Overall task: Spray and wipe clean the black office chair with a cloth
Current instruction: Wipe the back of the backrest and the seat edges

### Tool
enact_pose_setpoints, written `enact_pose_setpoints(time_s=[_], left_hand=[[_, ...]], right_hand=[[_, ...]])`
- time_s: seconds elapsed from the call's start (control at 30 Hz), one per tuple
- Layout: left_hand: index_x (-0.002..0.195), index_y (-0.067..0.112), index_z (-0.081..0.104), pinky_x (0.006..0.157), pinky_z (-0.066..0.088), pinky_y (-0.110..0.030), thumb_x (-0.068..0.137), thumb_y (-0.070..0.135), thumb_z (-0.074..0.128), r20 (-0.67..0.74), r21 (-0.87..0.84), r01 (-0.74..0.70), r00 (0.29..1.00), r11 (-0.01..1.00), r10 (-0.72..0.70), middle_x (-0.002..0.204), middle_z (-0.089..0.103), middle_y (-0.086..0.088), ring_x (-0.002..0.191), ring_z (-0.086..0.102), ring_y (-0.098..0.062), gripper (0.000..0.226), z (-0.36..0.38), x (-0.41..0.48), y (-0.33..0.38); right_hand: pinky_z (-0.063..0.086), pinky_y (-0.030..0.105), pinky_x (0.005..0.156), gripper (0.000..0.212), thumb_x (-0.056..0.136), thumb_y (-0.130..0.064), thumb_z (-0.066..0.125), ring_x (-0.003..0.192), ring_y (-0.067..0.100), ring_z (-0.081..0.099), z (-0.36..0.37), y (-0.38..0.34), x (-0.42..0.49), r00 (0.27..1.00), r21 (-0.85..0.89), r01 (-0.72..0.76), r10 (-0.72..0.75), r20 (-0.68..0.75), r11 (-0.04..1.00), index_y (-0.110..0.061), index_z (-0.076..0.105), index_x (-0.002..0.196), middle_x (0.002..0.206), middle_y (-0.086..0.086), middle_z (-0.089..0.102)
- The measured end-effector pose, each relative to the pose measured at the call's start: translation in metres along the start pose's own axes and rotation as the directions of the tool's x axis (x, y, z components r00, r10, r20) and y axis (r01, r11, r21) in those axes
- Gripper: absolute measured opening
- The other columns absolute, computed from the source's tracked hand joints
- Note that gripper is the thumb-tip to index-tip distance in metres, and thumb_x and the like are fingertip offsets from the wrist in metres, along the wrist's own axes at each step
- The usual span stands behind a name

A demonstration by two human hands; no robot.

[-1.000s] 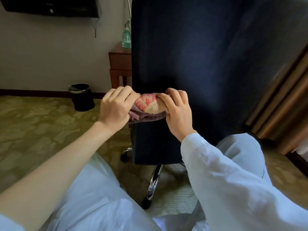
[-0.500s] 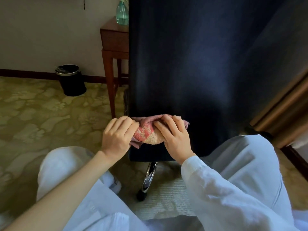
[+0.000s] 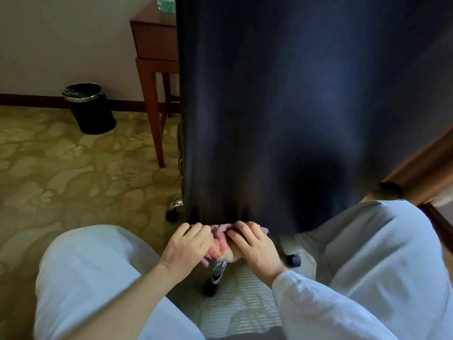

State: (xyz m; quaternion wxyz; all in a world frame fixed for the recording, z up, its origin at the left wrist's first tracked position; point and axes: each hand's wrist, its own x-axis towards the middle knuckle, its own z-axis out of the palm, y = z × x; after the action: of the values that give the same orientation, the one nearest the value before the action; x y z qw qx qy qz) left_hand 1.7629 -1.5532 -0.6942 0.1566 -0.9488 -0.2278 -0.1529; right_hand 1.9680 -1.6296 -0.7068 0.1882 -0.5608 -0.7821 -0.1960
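Observation:
The back of the black office chair fills the middle of the view, its chrome base legs and castors showing underneath. A bunched pink and cream cloth is pressed against the backrest's bottom edge. My left hand grips the cloth's left side with curled fingers. My right hand grips its right side the same way. A green spray bottle stands on the wooden side table, only its lower part in frame.
A wooden side table stands against the wall left of the chair. A black waste bin sits on the patterned carpet further left. My knees in pale trousers flank the chair base. Wooden furniture runs along the right edge.
Both hands have slid the cloth down the chair's back, from mid-height to its bottom edge. The camera has tilted downward with them.

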Motion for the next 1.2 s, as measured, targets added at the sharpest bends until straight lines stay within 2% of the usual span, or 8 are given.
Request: enact_pose_setpoints(time_s=[0.1, 0.27, 0.43, 0.67, 0.8, 1.0, 1.1, 1.2], left_hand=[[0.078, 0.014, 0.067, 0.069, 0.048, -0.031, 0.044, 0.054, 0.087, 0.114, 0.052, -0.068, 0.992, 0.996, 0.062, 0.08, 0.057, -0.001, 0.072, 0.057, -0.018, 0.056, 0.002, 0.002, 0.006], [0.082, 0.015, 0.069, 0.069, 0.044, -0.032, 0.037, 0.062, 0.085, 0.098, 0.04, -0.042, 0.994, 0.998, 0.038, 0.082, 0.06, -0.001, 0.074, 0.058, -0.019, 0.068, -0.015, 0.013, 0.011], [0.093, 0.01, 0.071, 0.071, 0.03, -0.033, 0.036, 0.06, 0.085, -0.101, 0.028, 0.127, 0.987, 0.992, -0.124, 0.087, 0.062, -0.002, 0.079, 0.06, -0.021, 0.078, -0.062, 0.038, 0.01], [0.097, 0.009, 0.07, 0.072, 0.029, -0.034, 0.068, 0.057, 0.067, -0.461, 0.095, 0.17, 0.881, 0.981, -0.108, 0.09, 0.064, -0.003, 0.083, 0.06, -0.023, 0.056, -0.164, 0.112, 0.011], [0.096, 0.008, 0.072, 0.073, 0.03, -0.034, 0.085, 0.033, 0.048, -0.597, 0.088, 0.176, 0.797, 0.98, -0.09, 0.087, 0.065, -0.005, 0.08, 0.062, -0.025, 0.036, -0.226, 0.157, 0.023], [0.094, 0.01, 0.069, 0.072, 0.037, -0.032, 0.082, -0.007, 0.041, -0.675, 0.121, 0.156, 0.737, 0.98, -0.034, 0.088, 0.063, -0.002, 0.08, 0.06, -0.024, 0.035, -0.267, 0.204, 0.034], [0.092, 0.008, 0.068, 0.07, 0.043, -0.032, 0.085, 0.003, 0.04, -0.679, 0.106, 0.104, 0.735, 0.989, -0.005, 0.089, 0.064, -0.004, 0.081, 0.06, -0.025, 0.03, -0.275, 0.221, 0.044], [0.093, 0.008, 0.067, 0.071, 0.046, -0.033, 0.077, 0.033, 0.054, -0.616, 0.111, 0.05, 0.787, 0.993, 0.029, 0.094, 0.064, -0.005, 0.086, 0.06, -0.024, 0.033, -0.262, 0.229, 0.052]], right_hand=[[0.05, 0.026, 0.074, 0.036, 0.08, -0.013, 0.047, 0.089, 0.019, 0.049, 0.003, -0.004, -0.006, 0.994, 0.011, -0.02, 0.019, 0.109, 1.0, -0.016, 0.064, 0.111, 0.111, 0.003, 0.06], [0.052, 0.031, 0.06, 0.036, 0.071, -0.008, 0.071, 0.084, 0.022, 0.053, -0.006, 0.0, -0.003, 0.985, 0.093, -0.143, 0.132, 0.108, 0.985, -0.014, 0.062, 0.106, 0.106, 0.004, 0.058], [0.053, 0.031, 0.06, 0.034, 0.083, -0.017, 0.042, 0.089, 0.023, 0.051, -0.058, 0.02, 0.022, 0.98, 0.099, -0.174, 0.182, -0.075, 0.98, -0.011, 0.066, 0.106, 0.107, 0.008, 0.061], [0.049, 0.034, 0.068, 0.031, 0.08, -0.001, 0.052, 0.096, 0.027, 0.047, -0.165, 0.076, 0.066, 0.911, 0.01, -0.111, 0.106, -0.398, 0.994, -0.006, 0.067, 0.107, 0.108, 0.013, 0.06], [0.048, 0.036, 0.069, 0.035, 0.075, 0.004, 0.061, 0.098, 0.029, 0.047, -0.228, 0.108, 0.088, 0.852, -0.047, -0.12, 0.078, -0.518, 0.992, -0.007, 0.066, 0.108, 0.109, 0.014, 0.059], [0.053, 0.04, 0.074, 0.034, 0.087, -0.022, 0.045, 0.103, 0.033, 0.05, -0.288, 0.141, 0.094, 0.842, -0.127, -0.134, 0.046, -0.537, 0.983, -0.01, 0.065, 0.113, 0.115, 0.013, 0.059], [0.053, 0.043, 0.081, 0.035, 0.088, -0.023, 0.047, 0.105, 0.036, 0.053, -0.295, 0.154, 0.088, 0.84, -0.117, -0.149, 0.063, -0.538, 0.982, -0.009, 0.064, 0.115, 0.116, 0.013, 0.06], [0.05, 0.042, 0.09, 0.032, 0.085, -0.014, 0.064, 0.11, 0.034, 0.052, -0.279, 0.167, 0.074, 0.833, -0.104, -0.187, 0.101, -0.544, 0.977, -0.008, 0.064, 0.116, 0.119, 0.014, 0.06]])
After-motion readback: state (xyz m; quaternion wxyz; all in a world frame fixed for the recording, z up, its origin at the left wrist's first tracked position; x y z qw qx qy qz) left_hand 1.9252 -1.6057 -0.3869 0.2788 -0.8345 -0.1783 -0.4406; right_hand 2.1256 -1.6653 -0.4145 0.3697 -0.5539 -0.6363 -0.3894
